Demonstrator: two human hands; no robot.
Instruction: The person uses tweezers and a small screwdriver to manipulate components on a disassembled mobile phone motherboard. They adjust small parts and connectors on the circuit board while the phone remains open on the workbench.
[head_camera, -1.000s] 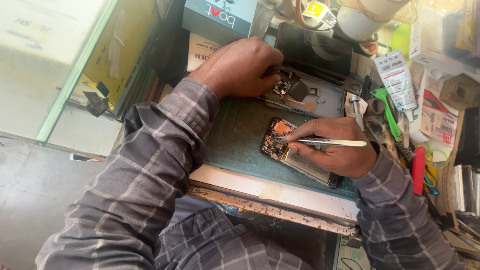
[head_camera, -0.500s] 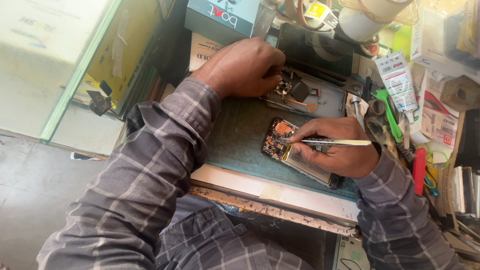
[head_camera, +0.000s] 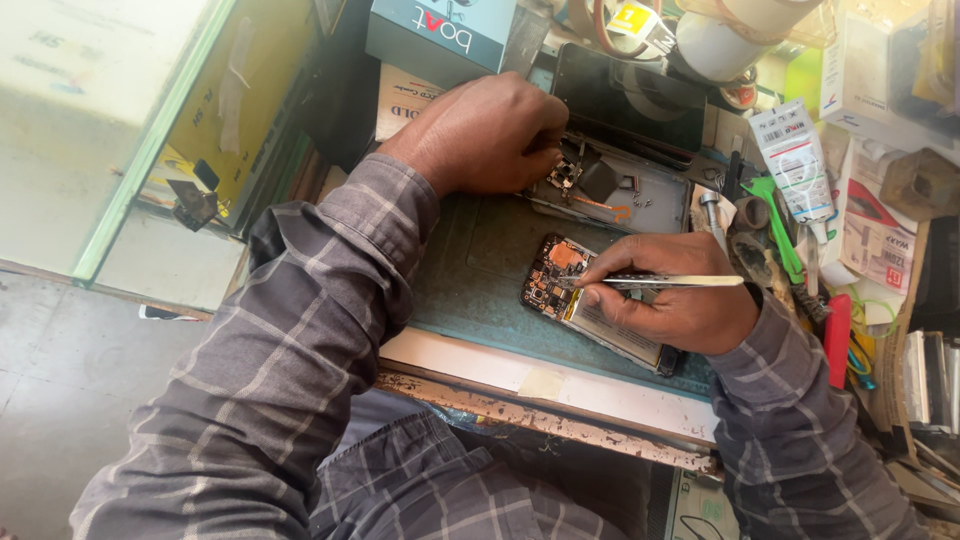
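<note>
A: What lies under your hands, and why there?

B: You have a teal work mat (head_camera: 480, 270) spread over the middle of the frame. Its soft face looks meant to keep small parts from sliding. Clutter rings it: a teal box (head_camera: 440, 35) at the top, a white tube (head_camera: 795, 160) and a green pry tool (head_camera: 778, 225) at the right, all near your reach.

A: And your left hand?

B: Your left hand (head_camera: 480, 135) sits at upper centre, curled, with the fingers bent down onto the grey back cover (head_camera: 640, 195) and the loose small parts at its left end. You seem to be pinching something there, but whether anything is truly gripped, I cannot tell; the knuckles hide the fingertips.

A: Where is the opened phone?

B: The opened phone (head_camera: 590, 310) lies tilted on the mat, centre right, circuit side up. Your right hand (head_camera: 680, 300) rests across its lower half, which probably steadies it.

A: What does that hand hold?

B: It is closed round metal tweezers (head_camera: 665, 282), thumb and forefinger pinching them near the tip, the handle pointing right. The tip meets the orange circuit board (head_camera: 555, 275) at the phone's upper end, so a low, braced grip suits fine work.
</note>
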